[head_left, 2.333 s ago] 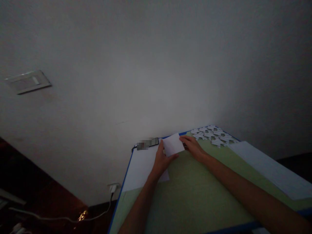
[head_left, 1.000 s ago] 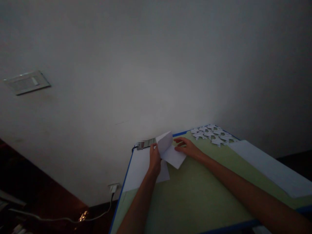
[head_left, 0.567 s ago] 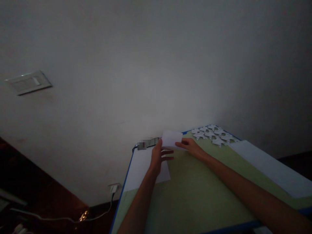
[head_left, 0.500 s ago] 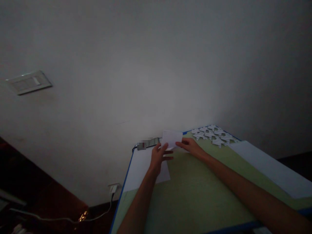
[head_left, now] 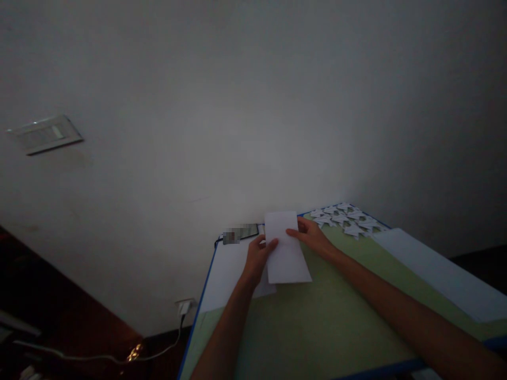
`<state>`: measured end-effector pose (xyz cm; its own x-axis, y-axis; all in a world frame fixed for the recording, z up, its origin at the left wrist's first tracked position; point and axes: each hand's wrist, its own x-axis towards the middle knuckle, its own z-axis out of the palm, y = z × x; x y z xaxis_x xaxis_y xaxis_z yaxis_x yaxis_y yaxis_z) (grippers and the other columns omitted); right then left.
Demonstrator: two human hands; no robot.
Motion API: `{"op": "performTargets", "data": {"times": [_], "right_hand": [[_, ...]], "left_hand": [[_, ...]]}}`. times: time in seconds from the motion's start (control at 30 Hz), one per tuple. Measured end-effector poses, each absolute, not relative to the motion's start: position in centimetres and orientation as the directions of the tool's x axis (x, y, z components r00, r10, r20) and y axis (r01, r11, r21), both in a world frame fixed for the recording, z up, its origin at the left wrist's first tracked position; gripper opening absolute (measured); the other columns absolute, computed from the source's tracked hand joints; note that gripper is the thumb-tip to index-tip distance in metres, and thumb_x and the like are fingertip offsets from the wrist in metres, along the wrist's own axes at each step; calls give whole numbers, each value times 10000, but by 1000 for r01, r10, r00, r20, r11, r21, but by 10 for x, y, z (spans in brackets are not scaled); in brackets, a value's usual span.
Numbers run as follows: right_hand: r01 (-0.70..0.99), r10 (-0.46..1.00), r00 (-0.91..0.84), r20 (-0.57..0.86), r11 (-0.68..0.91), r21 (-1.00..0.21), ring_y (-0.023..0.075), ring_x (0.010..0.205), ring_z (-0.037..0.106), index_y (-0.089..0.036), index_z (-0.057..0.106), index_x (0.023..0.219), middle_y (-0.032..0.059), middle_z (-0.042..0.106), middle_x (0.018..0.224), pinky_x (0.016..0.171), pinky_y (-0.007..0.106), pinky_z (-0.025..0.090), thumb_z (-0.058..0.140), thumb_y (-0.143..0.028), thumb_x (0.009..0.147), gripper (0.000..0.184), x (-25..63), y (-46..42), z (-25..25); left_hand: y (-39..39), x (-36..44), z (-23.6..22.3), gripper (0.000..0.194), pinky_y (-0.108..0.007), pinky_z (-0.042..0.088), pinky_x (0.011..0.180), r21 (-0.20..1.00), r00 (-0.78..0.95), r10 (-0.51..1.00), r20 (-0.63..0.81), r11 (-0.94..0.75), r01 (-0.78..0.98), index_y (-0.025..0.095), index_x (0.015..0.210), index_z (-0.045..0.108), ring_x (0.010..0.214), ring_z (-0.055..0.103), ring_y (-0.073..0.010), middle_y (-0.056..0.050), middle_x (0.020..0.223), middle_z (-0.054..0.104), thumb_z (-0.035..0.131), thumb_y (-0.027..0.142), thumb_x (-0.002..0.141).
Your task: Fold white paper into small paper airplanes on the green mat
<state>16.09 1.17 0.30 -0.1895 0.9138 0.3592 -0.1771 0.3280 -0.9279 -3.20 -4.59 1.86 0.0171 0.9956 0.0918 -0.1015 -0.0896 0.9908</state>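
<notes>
Left hand [head_left: 256, 257] fingers pinched on left edge of paper sheet [head_left: 285, 248], right hand [head_left: 312, 236] fingers pinched on right edge, green table [head_left: 317, 316] below.

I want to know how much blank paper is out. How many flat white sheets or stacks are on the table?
3. One sheet is held between the left hand and right hand; one lies at the table's left edge; one lies along the right. Each may be several sheets.

one head-worn view looks forward and down at the near table [head_left: 317, 316].
</notes>
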Motion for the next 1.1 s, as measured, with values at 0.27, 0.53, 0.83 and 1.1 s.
{"op": "performTargets", "data": {"times": [0.27,0.53,0.83,1.1], "right_hand": [[125,851,-259,456,498,-858,238,902,695,-163,710,1149,94,756,1079,749,349,556,725,-300,771,402,159,4,5],[148,848,-277,452,503,-852,244,887,688,-148,736,1080,107,760,1048,748,359,545,688,-330,818,323,158,1,7],[273,802,-276,530,594,-757,223,818,647,-164,731,942,74,732,926,744,348,526,675,-311,860,177,159,1,6],[356,593,-495,635,805,-474,222,1131,628,-297,566,1455,99,607,1268,1034,412,499,400,-135,1001,510,160,-4,0]], "left_hand": [[-48,-27,20,583,-310,581,640,993,39,995,86,-83,-85,94,1071,726,684,727,-217,-146,934,799,919,423,631],[-50,-27,21,532,-276,530,571,997,-10,998,64,-65,-30,100,1046,744,658,704,-208,-142,876,790,864,485,698],[-50,-27,21,590,-291,524,588,997,-6,998,64,-65,-47,110,1034,740,658,692,-211,-119,824,764,856,568,680],[-38,-28,7,664,-267,475,538,998,-79,996,50,-53,-40,116,893,708,571,605,-161,-51,699,682,809,716,628]]}}
